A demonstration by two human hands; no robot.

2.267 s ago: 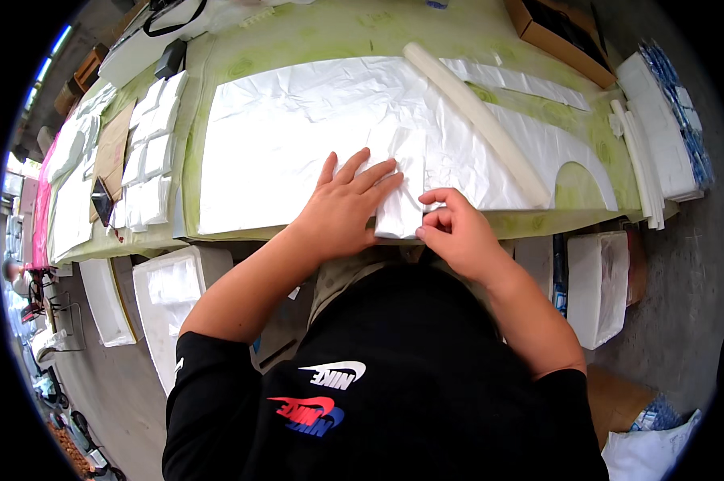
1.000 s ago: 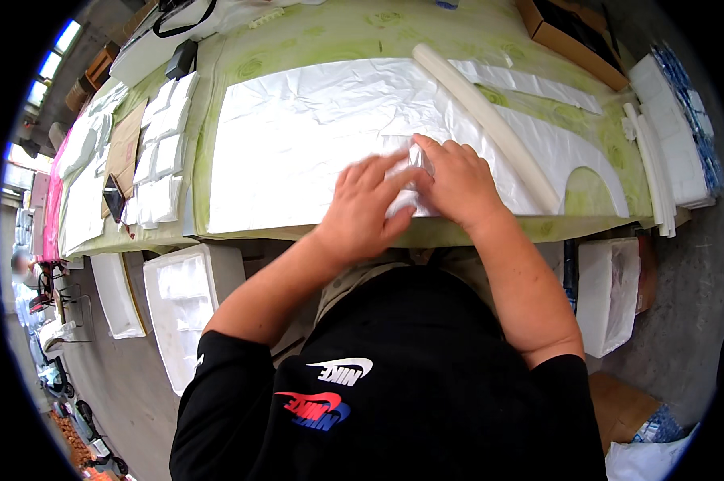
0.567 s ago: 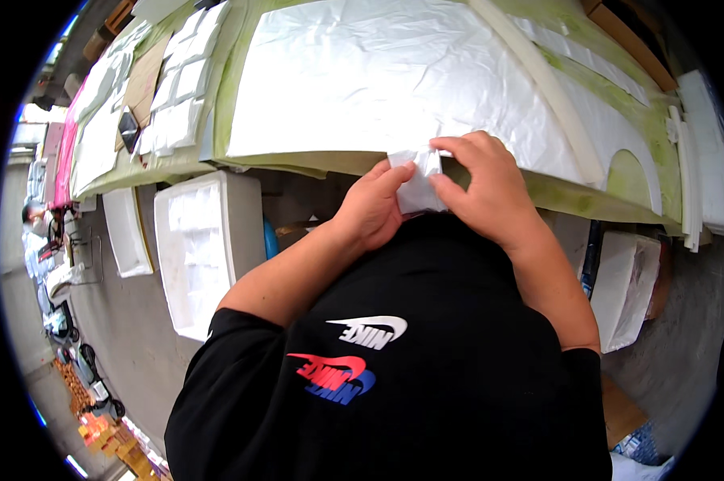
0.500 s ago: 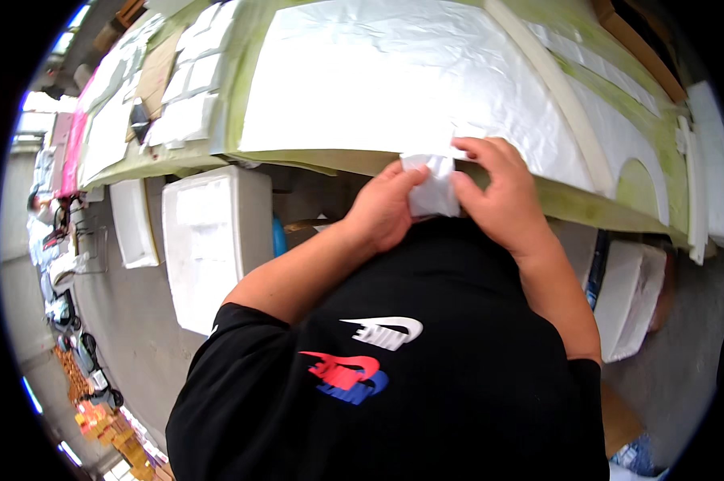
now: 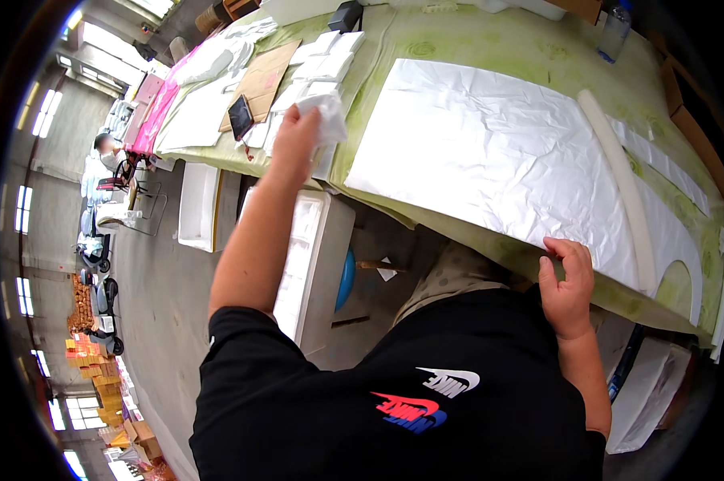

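Head view: left hand [image 5: 296,138], upper left of centre, pinches a small folded white plastic-film packet [image 5: 328,120] between thumb and fingers. Half a second ago both hands had it mid-frame at the table edge; now the left has it alone, and the right has let go.

Packet sticks out to the right of the left fingertips, over the near end of the rows of flat white folded packets [image 5: 327,66]. Can't tell if it touches them.

Right hand [image 5: 568,282], right of centre: fingers loosely curled, thumb apart from index, at the front edge of the crinkled white plastic sheet [image 5: 490,152]. Contact unclear. Packet is well apart from it.

Further out: black phone [image 5: 241,117] on flat brown cardboard [image 5: 270,78], upper left; long off-white tube [image 5: 621,188] across the sheet, right; clear plastic bottle [image 5: 614,34], upper right, now in view.
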